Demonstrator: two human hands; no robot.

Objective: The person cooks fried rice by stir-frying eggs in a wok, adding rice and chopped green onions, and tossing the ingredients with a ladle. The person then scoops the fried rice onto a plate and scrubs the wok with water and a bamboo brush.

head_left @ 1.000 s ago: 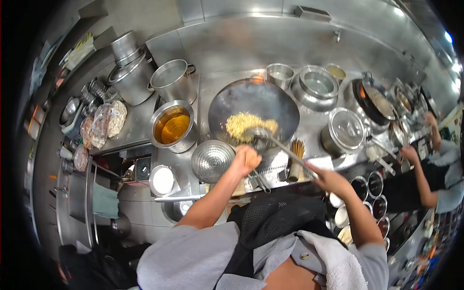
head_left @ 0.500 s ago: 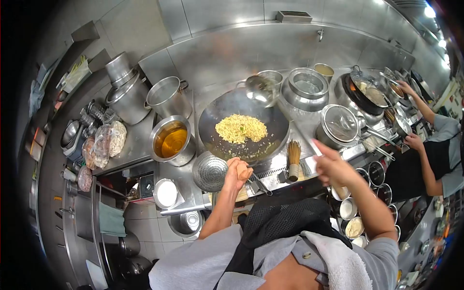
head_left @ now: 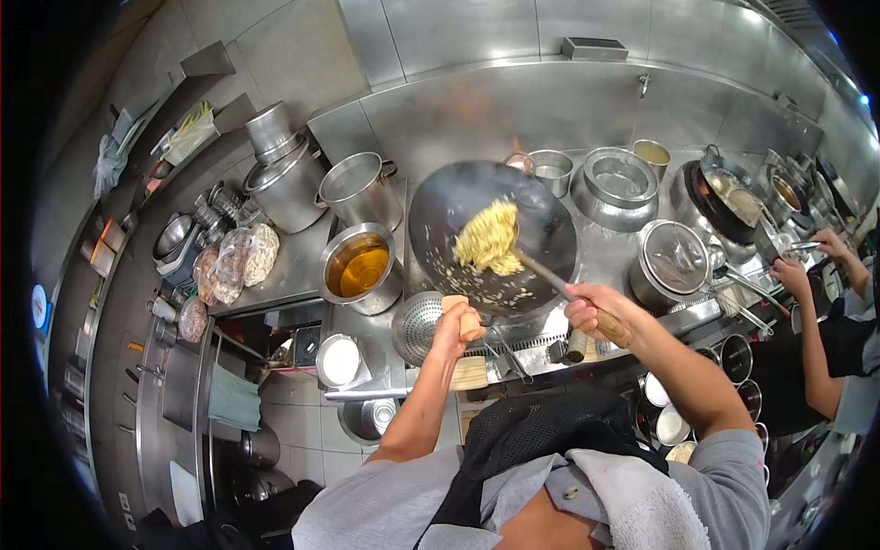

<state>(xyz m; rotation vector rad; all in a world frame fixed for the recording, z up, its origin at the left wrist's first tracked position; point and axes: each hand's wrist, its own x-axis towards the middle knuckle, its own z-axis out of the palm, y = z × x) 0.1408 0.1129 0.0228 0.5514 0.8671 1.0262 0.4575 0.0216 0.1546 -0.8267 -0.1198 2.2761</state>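
Observation:
My left hand (head_left: 455, 328) is closed round a tan cloth (head_left: 469, 323) at the near rim of the dark wok (head_left: 541, 215). The wok's rim is partly hidden by this hand. My right hand (head_left: 600, 312) grips the wooden handle of a ladle (head_left: 544, 273), which reaches into the wok. Yellow fried rice (head_left: 490, 236) is heaped over the ladle's bowl and hides it, with loose grains scattered below on the wok's surface. Left of my left hand lies a perforated strainer (head_left: 417, 323).
A pot of amber oil (head_left: 360, 272) stands left of the wok, with a tall pot (head_left: 359, 188) behind it. Lidded pot (head_left: 674, 259) and round pot (head_left: 618, 183) are on the right. A co-worker's arms (head_left: 816, 344) are at the far right.
The ladle has come down from above the wok's far side into the rice, which is now heaped up. The wok appears tilted. The whole view has shifted.

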